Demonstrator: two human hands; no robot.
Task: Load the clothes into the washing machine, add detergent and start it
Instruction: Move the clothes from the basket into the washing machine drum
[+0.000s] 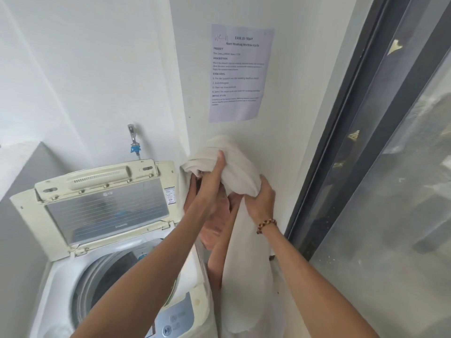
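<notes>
A top-loading washing machine stands at the lower left with its folding lid raised. Its drum is open and looks dark inside. Both my hands hold up a white cloth to the right of the lid, against the wall. My left hand grips the bunched top of the cloth. My right hand, with a beaded bracelet at the wrist, grips its lower fold. The rest of the cloth hangs down beside the machine. A pinkish garment hangs behind it. The control panel shows at the bottom.
A water tap with a blue fitting sticks out of the wall above the lid. A printed task sheet is stuck on the wall. A dark-framed glass door fills the right side. A grey ledge stands at the left.
</notes>
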